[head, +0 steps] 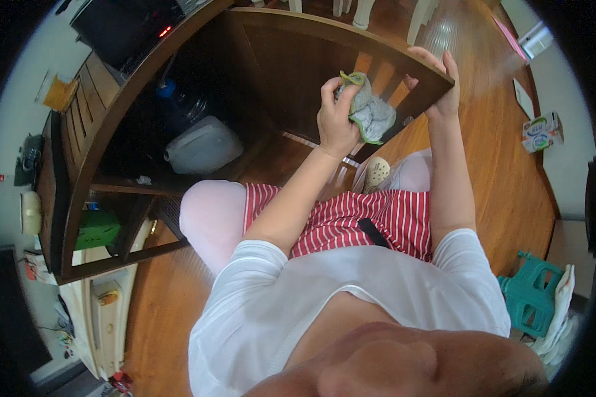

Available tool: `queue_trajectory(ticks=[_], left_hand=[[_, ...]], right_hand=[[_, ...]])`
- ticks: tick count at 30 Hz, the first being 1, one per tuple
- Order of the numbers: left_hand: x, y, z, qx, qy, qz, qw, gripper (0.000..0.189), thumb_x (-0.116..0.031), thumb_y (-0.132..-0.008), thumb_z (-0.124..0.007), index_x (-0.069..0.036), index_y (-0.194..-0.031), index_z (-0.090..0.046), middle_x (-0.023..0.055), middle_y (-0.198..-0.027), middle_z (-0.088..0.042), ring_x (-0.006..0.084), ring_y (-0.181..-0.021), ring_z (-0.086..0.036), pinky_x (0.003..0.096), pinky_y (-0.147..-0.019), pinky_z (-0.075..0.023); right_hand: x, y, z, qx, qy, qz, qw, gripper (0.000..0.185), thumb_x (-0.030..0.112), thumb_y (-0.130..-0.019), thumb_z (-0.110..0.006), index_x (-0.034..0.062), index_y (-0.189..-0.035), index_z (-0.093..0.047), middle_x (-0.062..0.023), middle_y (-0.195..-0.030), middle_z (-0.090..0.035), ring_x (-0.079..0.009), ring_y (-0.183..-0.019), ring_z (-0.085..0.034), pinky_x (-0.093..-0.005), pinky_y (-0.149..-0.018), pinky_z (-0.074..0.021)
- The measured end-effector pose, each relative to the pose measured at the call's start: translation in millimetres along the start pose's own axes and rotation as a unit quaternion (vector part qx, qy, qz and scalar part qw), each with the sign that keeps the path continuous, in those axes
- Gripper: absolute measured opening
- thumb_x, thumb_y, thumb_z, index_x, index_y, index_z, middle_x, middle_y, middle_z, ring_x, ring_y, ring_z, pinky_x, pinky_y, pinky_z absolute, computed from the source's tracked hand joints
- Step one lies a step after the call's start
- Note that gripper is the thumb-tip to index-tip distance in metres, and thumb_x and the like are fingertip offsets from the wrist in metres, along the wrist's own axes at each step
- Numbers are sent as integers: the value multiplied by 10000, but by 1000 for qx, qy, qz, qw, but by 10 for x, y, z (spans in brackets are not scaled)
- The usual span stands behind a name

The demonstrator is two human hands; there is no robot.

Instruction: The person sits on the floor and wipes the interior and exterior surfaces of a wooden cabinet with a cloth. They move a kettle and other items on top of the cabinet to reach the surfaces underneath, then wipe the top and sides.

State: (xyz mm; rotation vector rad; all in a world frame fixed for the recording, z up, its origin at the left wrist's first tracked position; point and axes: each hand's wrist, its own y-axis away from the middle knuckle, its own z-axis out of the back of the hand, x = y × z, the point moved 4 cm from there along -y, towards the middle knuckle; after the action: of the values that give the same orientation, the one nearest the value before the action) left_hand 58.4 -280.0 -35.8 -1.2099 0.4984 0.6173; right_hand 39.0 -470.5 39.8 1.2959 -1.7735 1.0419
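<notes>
My left hand (337,119) holds a crumpled grey cloth (372,111) with a green-yellow edge, close to the slatted inner side of a dark wooden cabinet door (303,54). My right hand (444,89) grips the free edge of that door near its corner, with the fingers on both sides of it. The door stands open. Inside the dark wooden cabinet lie a translucent plastic jug (206,146) and a large bottle with a blue cap (166,88). Whether the cloth touches the door cannot be told.
A black appliance (124,30) with a red display stands on the cabinet top. A green box (97,229) sits in a lower compartment. White furniture legs (363,14) stand beyond the door. At the right are a teal plastic stool (531,295) and a small printed carton (542,132).
</notes>
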Motion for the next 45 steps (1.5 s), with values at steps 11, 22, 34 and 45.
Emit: queue_trajectory(ticks=[11,22,34,45], left_hand=[[-92,-427,306,-122,54,-41,990,562,-30,-691,-721,-79,-1180,-450,213,-1174,-441,434,-1051,-500,443,-865,-448],[406,176,26,-60,76,80,992,477,-71,-733,-696,-88,-1163,-492,180,-1154,-477,404,-1042,-533,434,-862,-461],[142,-503,421,-195,51,-46,978,503,-30,-730,-676,-153,-1193,-523,170,-1163,-466,409,-990,-558,447,-799,-494],[989,248,198,-187,-19,193,963,601,-42,-731,-713,-141,-1256,-438,174,-1243,-399,368,-1125,-491,390,-958,-427]], right_hand=[[-12,71,-2,3,-60,-22,998,666,550,-968,-339,-47,-1145,-575,-151,-937,-638,-191,-673,-538,-263,-590,-433],[101,22,144,-6,-106,-14,994,700,577,-949,-362,-51,-1211,-529,-335,-1010,-587,-257,-685,-569,-271,-579,-483],[120,87,205,16,-96,-20,995,735,605,-919,-428,-51,-1237,-518,-329,-1044,-583,-227,-664,-554,-271,-597,-485],[136,48,286,-27,-113,-12,993,682,558,-945,-417,-59,-1215,-526,-278,-1072,-602,-236,-742,-570,-287,-599,-479]])
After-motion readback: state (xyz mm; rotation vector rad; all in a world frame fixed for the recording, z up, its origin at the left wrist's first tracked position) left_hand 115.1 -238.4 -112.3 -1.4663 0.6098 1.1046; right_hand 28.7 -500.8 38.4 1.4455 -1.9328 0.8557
